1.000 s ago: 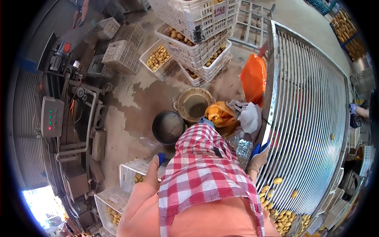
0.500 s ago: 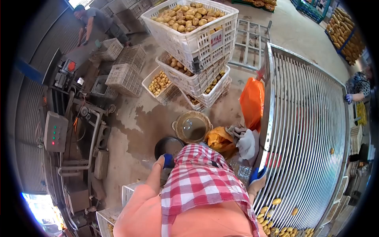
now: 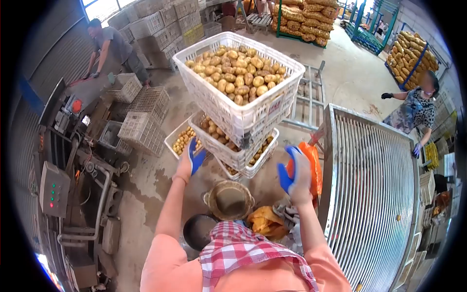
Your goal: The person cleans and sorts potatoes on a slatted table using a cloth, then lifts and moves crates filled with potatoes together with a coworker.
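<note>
The left hand (image 3: 192,159) and right hand (image 3: 296,175) are held out, empty, fingers spread wide, toward the top crate (image 3: 266,111) of potatoes (image 3: 237,73) straight ahead (a reach, it seems); gripping it would call for palms on opposite sides.

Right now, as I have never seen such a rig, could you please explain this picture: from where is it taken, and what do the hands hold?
There is no robot here. A camera worn on a person's head looks forward and down, so you see that person's own arms. The left hand and right hand, in partly blue gloves, are open and appear to hold nothing. Ahead is a stack of crates; the top crate is full of what look like potatoes. On the floor below are a round basin and a black tub. To the right, a slatted metal table carries a few yellowish pieces.
</note>
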The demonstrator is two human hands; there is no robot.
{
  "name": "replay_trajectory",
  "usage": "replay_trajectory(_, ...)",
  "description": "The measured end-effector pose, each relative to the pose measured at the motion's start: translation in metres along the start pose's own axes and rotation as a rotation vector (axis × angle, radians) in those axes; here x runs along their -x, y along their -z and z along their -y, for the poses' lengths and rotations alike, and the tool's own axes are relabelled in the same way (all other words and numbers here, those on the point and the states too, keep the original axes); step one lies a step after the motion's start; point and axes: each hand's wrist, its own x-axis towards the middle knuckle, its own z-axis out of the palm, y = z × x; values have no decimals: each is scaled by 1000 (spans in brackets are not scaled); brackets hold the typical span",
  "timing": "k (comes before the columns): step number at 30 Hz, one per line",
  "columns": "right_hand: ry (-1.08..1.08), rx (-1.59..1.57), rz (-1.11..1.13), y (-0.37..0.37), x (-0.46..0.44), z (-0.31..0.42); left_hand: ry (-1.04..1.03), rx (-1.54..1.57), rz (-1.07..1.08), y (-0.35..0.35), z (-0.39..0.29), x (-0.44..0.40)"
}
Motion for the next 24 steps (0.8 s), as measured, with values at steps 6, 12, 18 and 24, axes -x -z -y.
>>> replay_trajectory(6,-60,-119,-238,-86,-184,-66,-567,-156,-97,17,-165,-133)
replay_trajectory(12,-737,-518,-316,-169,-192,-278,-647,-169,-40,-50,-163,-173)
replay_trajectory(18,-964,-1148,-152,-121,-231,-212,-796,-133,-157,-68,-140,-181)
replay_trajectory(24,-655,-1525,-91,-145,-268,-296,-778,-119,-205,-69,-152,-176)
